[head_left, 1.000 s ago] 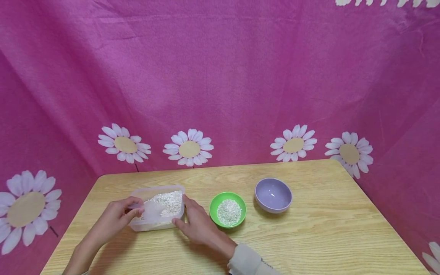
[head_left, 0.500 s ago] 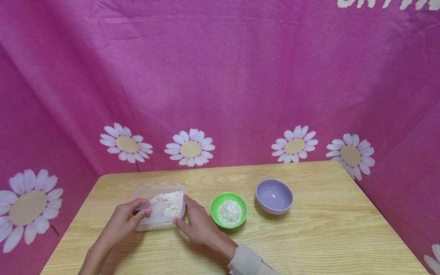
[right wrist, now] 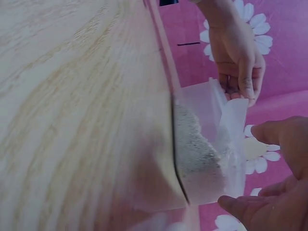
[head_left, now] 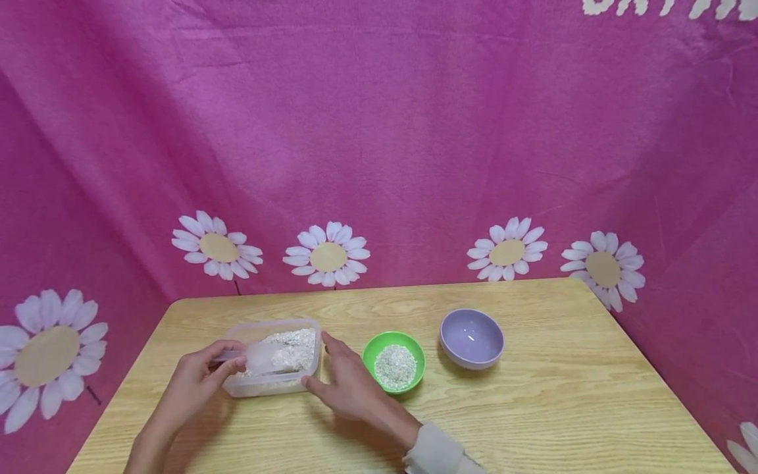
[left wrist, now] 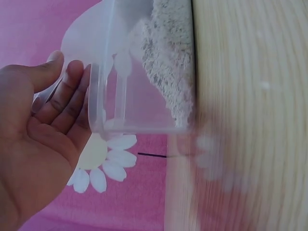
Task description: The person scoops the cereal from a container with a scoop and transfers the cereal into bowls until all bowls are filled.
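Note:
A clear plastic box holding pale, oat-like flakes stands on the left of the table. My left hand pinches the handle of a translucent scoop between thumb and fingers, over the box's left rim. The scoop's broad blade lies inside the box, against the flakes. At the box's right end is my right hand, thumb and fingers spread along that wall, fingertips right at its corners. The right wrist view shows the flakes heaped behind the clear wall.
Right of the box, a green bowl holds a mound of the same flakes, close to my right forearm. Farther right stands a purple bowl. A pink flowered cloth hangs behind the wooden table.
My left hand moved right with the scoop, then back left; flakes now lie on the blade's right part. My right hand has shifted slightly right. The bowls stay put.

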Motion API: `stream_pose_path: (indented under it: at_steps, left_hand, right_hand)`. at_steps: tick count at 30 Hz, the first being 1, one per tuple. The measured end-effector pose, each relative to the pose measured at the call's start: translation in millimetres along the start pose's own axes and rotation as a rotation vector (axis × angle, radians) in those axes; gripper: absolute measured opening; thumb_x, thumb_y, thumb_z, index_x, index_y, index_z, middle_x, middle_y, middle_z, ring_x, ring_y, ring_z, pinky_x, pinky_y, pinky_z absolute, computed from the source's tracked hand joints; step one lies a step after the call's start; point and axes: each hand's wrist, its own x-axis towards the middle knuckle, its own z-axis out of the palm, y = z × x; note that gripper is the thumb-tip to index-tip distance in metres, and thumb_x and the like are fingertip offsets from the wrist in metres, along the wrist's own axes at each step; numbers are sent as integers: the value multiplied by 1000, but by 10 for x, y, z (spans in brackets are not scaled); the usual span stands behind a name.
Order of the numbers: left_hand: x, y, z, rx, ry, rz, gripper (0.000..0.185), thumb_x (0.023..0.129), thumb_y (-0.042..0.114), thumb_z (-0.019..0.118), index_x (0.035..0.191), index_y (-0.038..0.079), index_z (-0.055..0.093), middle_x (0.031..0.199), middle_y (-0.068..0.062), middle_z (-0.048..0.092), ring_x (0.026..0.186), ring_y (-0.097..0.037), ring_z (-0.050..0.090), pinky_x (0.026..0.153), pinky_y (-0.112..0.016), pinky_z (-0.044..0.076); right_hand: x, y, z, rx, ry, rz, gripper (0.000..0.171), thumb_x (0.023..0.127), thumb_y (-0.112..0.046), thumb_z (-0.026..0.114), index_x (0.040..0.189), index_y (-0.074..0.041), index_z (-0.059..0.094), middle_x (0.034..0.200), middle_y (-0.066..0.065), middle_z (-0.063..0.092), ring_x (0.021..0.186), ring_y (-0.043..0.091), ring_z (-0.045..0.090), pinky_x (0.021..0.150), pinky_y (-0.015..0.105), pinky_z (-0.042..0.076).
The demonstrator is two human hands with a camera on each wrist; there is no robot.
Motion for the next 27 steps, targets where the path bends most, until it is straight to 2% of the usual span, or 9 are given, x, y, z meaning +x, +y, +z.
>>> stream_pose_path:
  at_steps: [6,11,17,23,27]
  left_hand:
    - [-51,-4,-79,-40,43,-67,16,99,-3,72,115,0,73,89,-7,81,83,7,71,75,-9,55]
    - [-76,4,-147,-42,87,-115,14,101,1,71,115,1,73,86,5,80,83,4,72,76,-9,54]
    - [-86,5,-176,-92,141,-105,14,101,-5,69,115,-6,71,86,19,75,81,6,70,78,-8,53]
    - [-58,41,-165,-136,164,-111,15,102,-5,67,116,-10,70,86,21,75,81,6,70,78,-9,52]
    - [6,81,-94,-198,160,-93,15,101,-7,67,116,-11,69,86,19,75,82,4,71,79,-9,54]
  right_hand:
    - [-62,-32,-94,57,2,-2,87,100,-38,76,165,0,34,166,19,47,145,36,56,121,50,45]
    - [-94,-28,-161,94,11,-20,86,100,-37,75,165,0,33,165,20,48,140,40,61,117,48,50]
    - [-127,-2,-260,110,31,-26,85,101,-35,75,166,-1,33,165,20,47,140,41,60,115,49,52]
    - [-179,63,-409,64,55,-27,84,101,-38,74,166,-3,34,164,19,49,134,41,64,112,51,53]
    - [-230,129,-525,20,91,-25,84,101,-38,76,165,-3,36,163,18,50,131,40,66,110,52,54]
